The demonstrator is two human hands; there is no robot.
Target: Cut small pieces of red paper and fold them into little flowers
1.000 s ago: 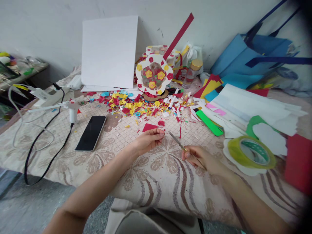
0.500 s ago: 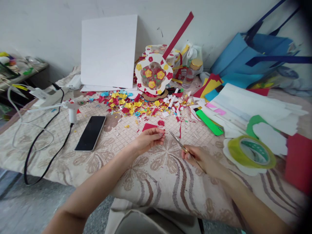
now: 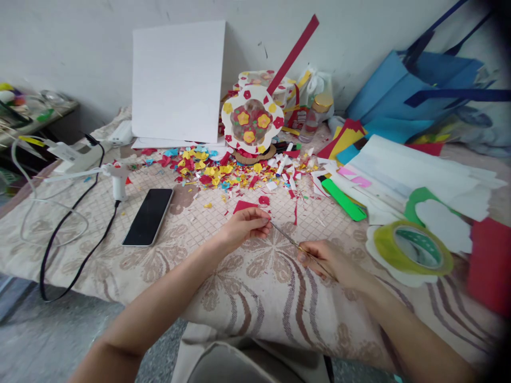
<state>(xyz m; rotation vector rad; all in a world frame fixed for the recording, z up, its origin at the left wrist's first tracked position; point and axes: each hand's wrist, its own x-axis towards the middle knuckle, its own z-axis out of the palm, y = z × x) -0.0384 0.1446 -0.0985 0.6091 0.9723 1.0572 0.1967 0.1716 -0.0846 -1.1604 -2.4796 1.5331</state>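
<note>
Fingers (image 3: 259, 214) of the left hand (image 3: 246, 226) are pinched narrow; I cannot tell what lies between them. Scissors (image 3: 285, 234) sit gripped in the right hand (image 3: 324, 258), blades slanting toward the left fingertips, their points just beside them. Red paper (image 3: 244, 206) lies on the patterned cloth (image 3: 271, 290) just beyond the left hand.

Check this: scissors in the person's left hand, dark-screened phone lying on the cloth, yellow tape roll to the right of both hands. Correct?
One slip: the scissors are in the right hand, not the left hand; the head view shows it. The dark-screened phone on the cloth and the yellow tape roll stand as you said.
</note>
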